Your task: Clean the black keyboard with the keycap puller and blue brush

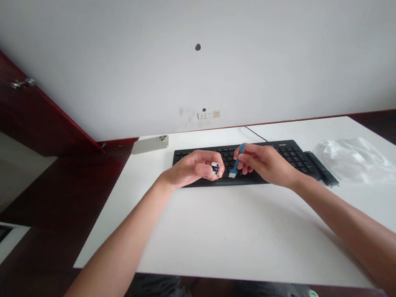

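— What did we have in our left hand (195, 168)?

— We had a little black key (215, 169) pinched tight between thumb and fingers. We held it with its open side turned toward us, so we could see into it. It sat up off the keyboard (293, 155), just in front of the near edge.

— And the right hand (264, 163)?

— Our fingers were closed around a thin blue tool (236, 161). It pointed down, with its white tip at about 3 o'clock from the key, close by but not touching. We think we kept the two that near so the tip could get at the key.

— Where was everything else?

— The keyboard lay across the far part of the white table (245, 230). A phone (150, 144) lay face down at 9 o'clock from it, out of the way. A clear bag (360, 160) lay at 3 o'clock, past the keyboard's end.

— Were our arms resting?

— We could not tell.
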Demonstrator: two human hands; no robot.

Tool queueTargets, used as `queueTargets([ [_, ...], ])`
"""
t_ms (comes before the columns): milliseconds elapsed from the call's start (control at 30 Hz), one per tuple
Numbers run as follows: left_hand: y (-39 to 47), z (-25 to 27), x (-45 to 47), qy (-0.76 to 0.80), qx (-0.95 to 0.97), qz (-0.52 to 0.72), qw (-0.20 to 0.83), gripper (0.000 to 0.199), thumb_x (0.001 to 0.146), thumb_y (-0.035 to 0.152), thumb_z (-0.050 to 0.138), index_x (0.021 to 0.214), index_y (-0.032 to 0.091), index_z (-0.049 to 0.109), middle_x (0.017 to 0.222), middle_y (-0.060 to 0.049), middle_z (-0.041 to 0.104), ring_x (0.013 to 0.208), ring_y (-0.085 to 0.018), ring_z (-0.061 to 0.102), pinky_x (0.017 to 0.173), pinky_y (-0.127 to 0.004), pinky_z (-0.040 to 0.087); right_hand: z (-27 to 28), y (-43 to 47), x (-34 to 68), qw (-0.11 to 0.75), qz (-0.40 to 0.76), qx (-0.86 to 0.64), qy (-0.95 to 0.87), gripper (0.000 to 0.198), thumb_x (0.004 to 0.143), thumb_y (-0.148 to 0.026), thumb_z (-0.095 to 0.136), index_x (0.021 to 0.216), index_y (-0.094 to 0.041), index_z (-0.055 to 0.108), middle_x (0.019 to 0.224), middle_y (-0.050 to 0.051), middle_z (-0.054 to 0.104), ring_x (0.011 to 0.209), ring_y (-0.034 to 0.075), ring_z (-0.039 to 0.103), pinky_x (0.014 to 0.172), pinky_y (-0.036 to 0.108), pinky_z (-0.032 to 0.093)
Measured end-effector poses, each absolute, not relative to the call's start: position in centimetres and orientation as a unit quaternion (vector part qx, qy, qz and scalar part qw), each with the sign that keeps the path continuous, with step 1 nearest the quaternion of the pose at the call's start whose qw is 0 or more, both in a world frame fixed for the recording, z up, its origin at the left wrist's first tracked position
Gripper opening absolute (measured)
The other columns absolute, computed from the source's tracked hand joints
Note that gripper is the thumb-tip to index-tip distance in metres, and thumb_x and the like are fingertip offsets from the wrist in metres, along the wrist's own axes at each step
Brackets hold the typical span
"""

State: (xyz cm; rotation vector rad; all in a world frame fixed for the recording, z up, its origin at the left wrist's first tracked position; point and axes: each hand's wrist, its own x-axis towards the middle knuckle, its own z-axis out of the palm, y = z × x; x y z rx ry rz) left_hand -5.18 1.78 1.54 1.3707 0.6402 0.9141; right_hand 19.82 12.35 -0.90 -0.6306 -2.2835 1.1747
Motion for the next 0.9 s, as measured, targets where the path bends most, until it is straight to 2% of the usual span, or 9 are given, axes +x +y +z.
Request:
queueTargets([
  [267, 1.9, 1.1, -5.3, 0.27, 0.582, 0.417, 0.643, 0.038, 0.081, 0.055, 0.076, 0.081, 0.021, 0.059, 0.062, 0.005, 0.038, 0.06, -0.013, 0.034, 0.066, -0.034, 0.028, -1.1, 12.7, 19.8, 0.25, 0.451, -0.236, -0.824, 0.032, 0.103, -0.052, 0.057, 0.1, -0.021, 0.065, 0.082, 0.005, 0.075, 0.069, 0.019, 0.069, 0.065, 0.034, 0.057],
  [400, 1.8, 1.7, -4.9, 0.283, 0.616, 0.406, 0.613, 0.036, 0.085, 0.052, 0.07, 0.079, 0.021, 0.054, 0.066, 0.003, 0.041, 0.062, -0.013, 0.036, 0.065, -0.033, 0.03, -1.1, 12.6, 19.7, 0.24, 0.454, -0.238, -0.825, 0.03, 0.102, -0.051, 0.059, 0.097, -0.022, 0.066, 0.081, 0.005, 0.076, 0.07, 0.019, 0.069, 0.068, 0.035, 0.057],
  [533, 0.8, 2.2, -2.7, 0.355, 0.736, 0.261, 0.514, 0.029, 0.09, 0.047, 0.068, 0.082, 0.02, 0.058, 0.07, 0.003, 0.046, 0.064, -0.012, 0.039, 0.064, -0.03, 0.03, -1.1, 12.5, 19.7, 0.265, 0.43, -0.236, -0.83, 0.026, 0.102, -0.047, 0.058, 0.1, -0.022, 0.066, 0.08, 0.004, 0.076, 0.073, 0.02, 0.068, 0.073, 0.035, 0.057],
  [700, -1.1, 0.9, 1.4, 0.422, 0.852, 0.05, 0.305, 0.021, 0.084, 0.043, 0.069, 0.081, 0.023, 0.061, 0.07, 0.003, 0.059, 0.066, -0.014, 0.05, 0.065, -0.03, 0.032, -1.0, 12.5, 19.8, 0.253, 0.426, -0.224, -0.839, 0.026, 0.105, -0.044, 0.054, 0.1, -0.022, 0.066, 0.081, 0.003, 0.075, 0.074, 0.019, 0.068, 0.073, 0.033, 0.056],
  [800, -1.5, -0.1, 2.6, 0.426, 0.875, 0.012, 0.228, 0.021, 0.084, 0.042, 0.067, 0.078, 0.024, 0.059, 0.067, 0.001, 0.064, 0.068, -0.018, 0.058, 0.063, -0.032, 0.029, -1.0, 12.5, 19.7, 0.264, 0.414, -0.238, -0.838, 0.025, 0.104, -0.044, 0.056, 0.099, -0.022, 0.066, 0.08, 0.003, 0.075, 0.073, 0.019, 0.067, 0.073, 0.034, 0.055],
  [900, -1.5, -0.4, 2.6, 0.43, 0.88, 0.01, 0.203, 0.022, 0.085, 0.044, 0.068, 0.079, 0.024, 0.061, 0.068, 0.0, 0.067, 0.069, -0.021, 0.062, 0.062, -0.033, 0.029, -1.1, 12.4, 19.7, 0.254, 0.436, -0.233, -0.831, 0.026, 0.105, -0.045, 0.054, 0.101, -0.022, 0.066, 0.08, 0.002, 0.074, 0.073, 0.019, 0.066, 0.072, 0.033, 0.055],
])
